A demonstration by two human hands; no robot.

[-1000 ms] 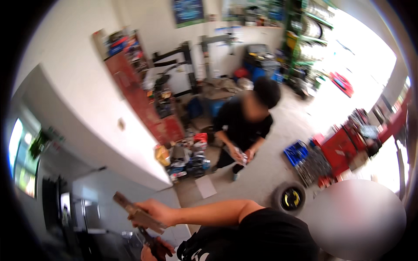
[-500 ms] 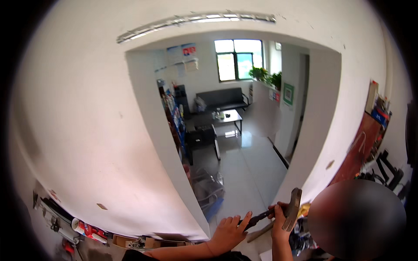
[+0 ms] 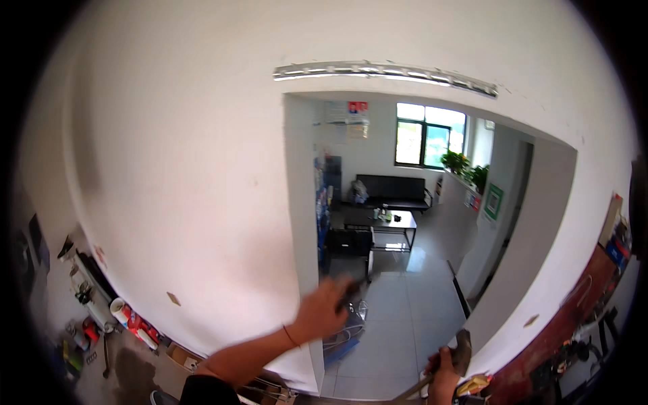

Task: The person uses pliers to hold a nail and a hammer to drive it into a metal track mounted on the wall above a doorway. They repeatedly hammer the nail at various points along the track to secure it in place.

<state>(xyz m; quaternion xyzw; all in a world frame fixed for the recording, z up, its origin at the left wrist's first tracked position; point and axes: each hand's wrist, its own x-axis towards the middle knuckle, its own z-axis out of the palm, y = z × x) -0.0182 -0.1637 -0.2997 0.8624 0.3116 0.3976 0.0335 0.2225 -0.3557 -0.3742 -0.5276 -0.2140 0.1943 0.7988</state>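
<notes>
My left hand (image 3: pixel 322 312) is raised in front of the doorway, its fingers closed round a dark, slim tool (image 3: pixel 350 294). Motion blur hides the tool's exact kind; its tip points up and to the right. Lower and to the right, my right hand (image 3: pixel 442 379) grips a hammer close under its head. The worn metal hammer head (image 3: pixel 463 352) sticks up above the fingers, while its wooden handle (image 3: pixel 413 389) slants down to the left. The two hands are well apart.
The doorway's left wall edge (image 3: pixel 302 256) stands beside my left hand. Through the opening are a black sofa (image 3: pixel 391 192), a low table (image 3: pixel 398 219) and a clear plastic bag (image 3: pixel 354 331). Cardboard boxes (image 3: pixel 179 358) line the wall base; a dark red board (image 3: pixel 567 317) leans at right.
My left hand has moved up and left, away from my right hand, carrying the dark tool. My right hand with the hammer sits lower in view. The view has swung left.
</notes>
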